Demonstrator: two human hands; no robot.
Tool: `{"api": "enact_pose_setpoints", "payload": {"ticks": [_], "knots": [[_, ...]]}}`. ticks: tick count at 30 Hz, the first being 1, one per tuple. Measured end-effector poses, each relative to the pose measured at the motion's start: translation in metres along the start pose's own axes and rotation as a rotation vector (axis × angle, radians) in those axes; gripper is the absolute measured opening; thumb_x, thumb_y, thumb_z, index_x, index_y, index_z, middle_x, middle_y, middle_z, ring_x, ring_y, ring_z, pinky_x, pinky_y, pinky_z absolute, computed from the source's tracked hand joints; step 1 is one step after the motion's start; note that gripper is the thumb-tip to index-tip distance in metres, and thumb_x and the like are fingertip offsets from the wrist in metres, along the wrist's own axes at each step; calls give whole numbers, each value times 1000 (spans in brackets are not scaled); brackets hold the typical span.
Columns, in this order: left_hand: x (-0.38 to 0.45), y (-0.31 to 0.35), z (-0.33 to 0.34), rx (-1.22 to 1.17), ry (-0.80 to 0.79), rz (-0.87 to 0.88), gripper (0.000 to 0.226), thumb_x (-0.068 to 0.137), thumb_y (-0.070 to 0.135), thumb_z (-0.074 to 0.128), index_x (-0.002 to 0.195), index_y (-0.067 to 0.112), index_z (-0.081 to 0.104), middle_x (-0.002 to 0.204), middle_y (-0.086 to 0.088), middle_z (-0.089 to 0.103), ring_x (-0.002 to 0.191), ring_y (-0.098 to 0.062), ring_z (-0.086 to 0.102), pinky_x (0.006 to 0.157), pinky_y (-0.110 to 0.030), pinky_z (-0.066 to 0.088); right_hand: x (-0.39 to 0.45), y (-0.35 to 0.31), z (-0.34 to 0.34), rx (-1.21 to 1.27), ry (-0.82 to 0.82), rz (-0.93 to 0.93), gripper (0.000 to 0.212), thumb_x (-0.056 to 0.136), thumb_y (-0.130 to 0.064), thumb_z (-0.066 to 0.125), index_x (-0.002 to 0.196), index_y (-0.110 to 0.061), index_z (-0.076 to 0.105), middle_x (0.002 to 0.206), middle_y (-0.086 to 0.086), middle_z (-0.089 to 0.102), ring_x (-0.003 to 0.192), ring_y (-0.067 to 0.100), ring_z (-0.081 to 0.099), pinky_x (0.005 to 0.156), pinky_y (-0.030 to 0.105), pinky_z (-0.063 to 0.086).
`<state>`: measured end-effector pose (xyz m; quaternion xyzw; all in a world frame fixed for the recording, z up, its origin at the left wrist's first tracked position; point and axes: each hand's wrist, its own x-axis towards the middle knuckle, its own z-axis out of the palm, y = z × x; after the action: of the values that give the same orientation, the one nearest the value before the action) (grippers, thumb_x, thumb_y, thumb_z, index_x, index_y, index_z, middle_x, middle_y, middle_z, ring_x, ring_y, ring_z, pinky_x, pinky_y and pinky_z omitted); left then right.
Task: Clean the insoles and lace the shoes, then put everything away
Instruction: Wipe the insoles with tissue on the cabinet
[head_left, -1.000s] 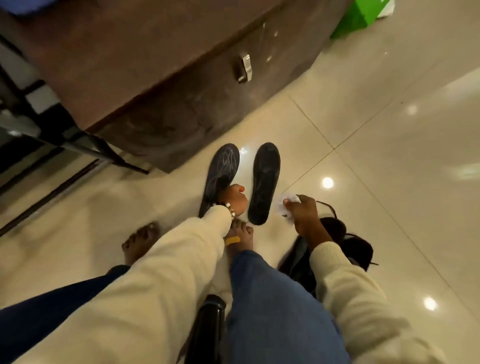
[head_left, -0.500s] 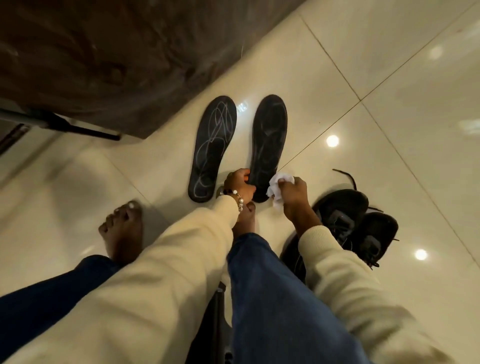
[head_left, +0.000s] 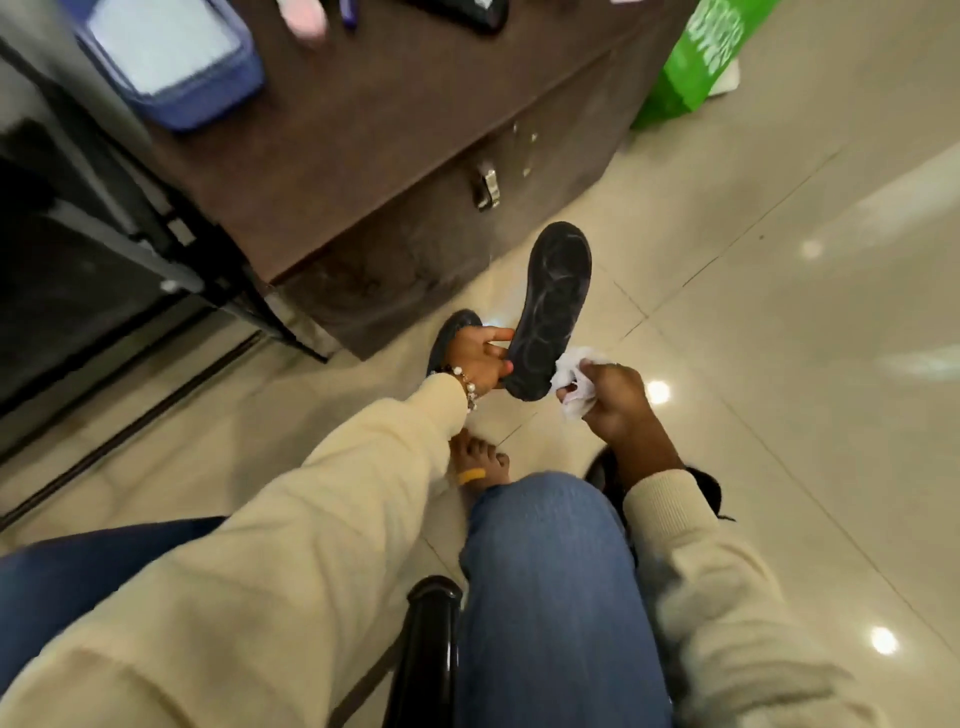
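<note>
The left hand (head_left: 480, 361) pinches the heel end of one insole (head_left: 550, 312), holding it up off the floor (head_left: 779, 312) with the toe pointing away. The right hand (head_left: 615, 397) clutches a crumpled white wipe (head_left: 571, 382) just beside that heel. The other insole (head_left: 452, 327) lies on the floor behind the left hand. This looks like the cleaning step; next the wipe must be pressed onto the raised insole and drawn along it.

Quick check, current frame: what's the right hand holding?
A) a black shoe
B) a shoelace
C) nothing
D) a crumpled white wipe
D: the right hand grips a crumpled white wipe beside the heel of the insole, which the left hand holds up off the floor.
</note>
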<state>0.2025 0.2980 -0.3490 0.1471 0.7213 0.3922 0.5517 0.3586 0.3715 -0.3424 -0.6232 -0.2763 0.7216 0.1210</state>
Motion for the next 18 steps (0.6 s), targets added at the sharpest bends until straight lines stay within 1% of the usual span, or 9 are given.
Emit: {"api": "enact_pose_setpoints", "payload": {"ticks": [2,4,5,7,9,11,13,16,18], "knots": [[-25,24,-9,-6,0,48,51,82,-22,50,128,-1,56,119,-34,57,93,-31,65,87,-50,53,-25,-18,4,55,-38,-27,26,95,-5,36,76,1,53,65,15,49,55,22,41,52,20,32],[-52,44,-19,10,23,104,47,84,-18,53,127,-1,58,120,-24,63,104,-36,64,87,-49,54,-47,-31,9,88,-93,-106,17,94,-6,41,91,3,54,71,15,49,55,22,47,52,19,36],[-65,53,-25,13,39,140,44,85,-17,54,126,-2,58,119,-20,65,104,-35,64,86,-46,55,-57,-37,13,111,-113,-129,14,95,-9,44,96,2,52,73,13,46,51,20,49,50,19,39],[-86,70,-36,-8,76,211,39,86,-15,55,122,-3,61,115,-19,66,102,-33,64,84,-41,56,-76,-53,23,185,-138,-135,19,96,-18,48,94,0,52,71,13,46,46,16,50,46,19,42],[-104,82,-52,-23,127,277,36,87,-12,57,120,-2,62,113,-18,67,101,-32,65,87,-43,55,-108,-70,41,289,-199,-116,20,92,-24,59,97,-4,58,78,15,61,59,19,63,55,26,53],[-116,90,-73,-1,209,337,34,87,-6,61,120,2,64,114,-15,68,103,-30,65,90,-45,54,-133,-84,61,291,-147,-220,27,81,-18,74,103,-8,61,101,14,67,87,27,68,73,40,59],[-125,95,-95,30,303,378,32,88,-1,63,119,5,66,114,-12,68,104,-26,65,94,-41,53,-154,-94,86,240,-142,-329,35,75,-9,79,105,-7,63,110,15,65,95,31,67,71,43,59],[-128,95,-133,81,450,444,27,88,1,62,113,5,69,111,-9,70,104,-20,64,99,-34,49,-176,-99,128,153,-201,-408,21,77,4,72,94,-5,62,91,8,66,80,25,68,64,38,60],[-122,90,-157,111,540,450,23,88,2,63,109,7,72,109,-9,71,104,-20,64,100,-33,47,-183,-97,154,64,-221,-460,20,78,7,69,92,-4,61,82,4,65,70,21,67,63,35,59]]}}
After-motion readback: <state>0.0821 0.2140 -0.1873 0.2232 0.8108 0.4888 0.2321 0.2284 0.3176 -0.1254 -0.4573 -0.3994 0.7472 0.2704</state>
